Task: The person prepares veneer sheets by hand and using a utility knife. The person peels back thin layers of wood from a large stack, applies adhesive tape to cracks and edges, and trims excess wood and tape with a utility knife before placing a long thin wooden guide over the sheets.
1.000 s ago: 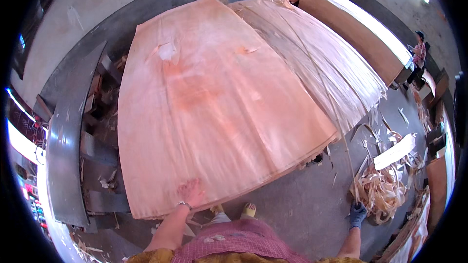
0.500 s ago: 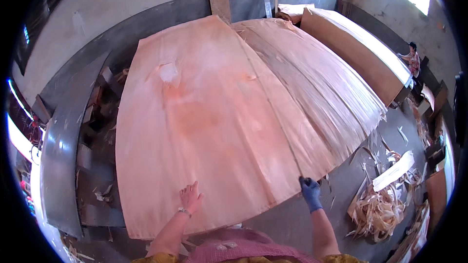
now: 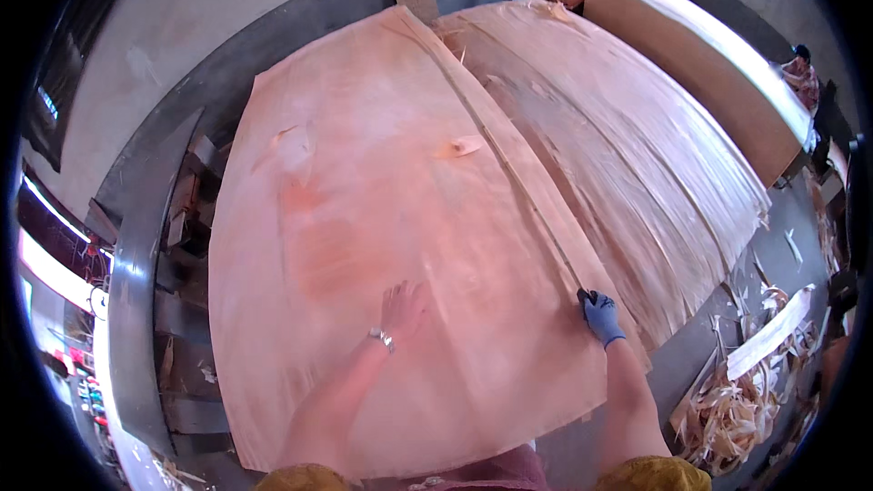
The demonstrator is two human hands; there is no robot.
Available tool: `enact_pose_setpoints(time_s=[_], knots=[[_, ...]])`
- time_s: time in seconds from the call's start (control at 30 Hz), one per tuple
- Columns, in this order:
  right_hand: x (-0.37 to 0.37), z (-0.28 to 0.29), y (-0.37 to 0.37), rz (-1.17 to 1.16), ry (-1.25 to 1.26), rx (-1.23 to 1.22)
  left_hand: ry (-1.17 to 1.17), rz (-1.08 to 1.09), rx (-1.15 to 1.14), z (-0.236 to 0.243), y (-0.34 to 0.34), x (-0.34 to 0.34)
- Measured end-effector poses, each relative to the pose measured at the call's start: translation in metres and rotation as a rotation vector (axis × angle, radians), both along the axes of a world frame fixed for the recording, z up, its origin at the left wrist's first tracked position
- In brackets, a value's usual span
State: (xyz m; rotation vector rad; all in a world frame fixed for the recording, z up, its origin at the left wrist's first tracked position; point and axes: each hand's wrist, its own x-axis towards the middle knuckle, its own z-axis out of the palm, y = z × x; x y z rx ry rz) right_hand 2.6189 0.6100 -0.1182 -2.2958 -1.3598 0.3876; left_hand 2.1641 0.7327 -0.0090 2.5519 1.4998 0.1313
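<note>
A large pinkish wood veneer sheet (image 3: 355, 218) lies spread out in front of me, with a small torn, lifted flap near its middle. My left hand (image 3: 402, 309) is bare, with a band on the wrist, and rests on the sheet with its fingers stretched out. In a blue-grey glove, my right hand (image 3: 600, 314) is closed around the near end of a long thin stick (image 3: 514, 177). That stick runs away from me along the sheet's right side towards its far edge. The gloved fingers partly hide the gripped end.
More veneer sheets (image 3: 637, 145) lie to the right, and a tall brown-sided stack (image 3: 682, 73) stands beyond them. Veneer scraps (image 3: 727, 418) heap on the floor at lower right. A grey ledge (image 3: 136, 255) runs along the left. Another person (image 3: 802, 82) is at far right.
My right hand has moved forward with the stick, away from the sheet's near edge. My left hand has slid forward and to the right over the sheet. The whole view has shifted.
</note>
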Motion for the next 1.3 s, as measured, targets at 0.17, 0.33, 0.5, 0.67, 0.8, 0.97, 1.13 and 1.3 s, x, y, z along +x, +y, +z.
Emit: enact_pose_setpoints(time_s=[0.17,0.33,0.5,0.67,0.8,0.97,1.13,1.3], knots=[[0.003,-0.034,0.011,0.135,0.049,-0.041,0.052,0.183,-0.093,0.003,0.149,0.105],[0.007,-0.015,0.013,0.013,0.162,-0.154,0.094,0.217,-0.061,-0.032,0.279,0.199],[-0.002,-0.014,0.025,-0.003,0.176,-0.290,0.273,0.297,-0.063,-0.055,0.351,0.197],[0.003,-0.017,0.031,-0.037,0.173,-0.379,0.175,0.321,-0.044,-0.072,0.357,0.214],[-0.002,-0.017,0.031,-0.037,0.142,-0.345,0.186,0.122,0.078,-0.073,0.327,0.203],[-0.014,-0.029,0.025,-0.007,0.038,-0.310,-0.204,-0.021,0.274,-0.063,0.251,0.164],[-0.017,-0.016,0.009,-0.074,-0.066,-0.180,-0.460,0.002,0.171,-0.030,0.137,0.091],[-0.085,0.081,-0.048,-0.008,-0.274,-0.024,-0.862,0.280,0.076,-0.006,0.033,-0.061]])
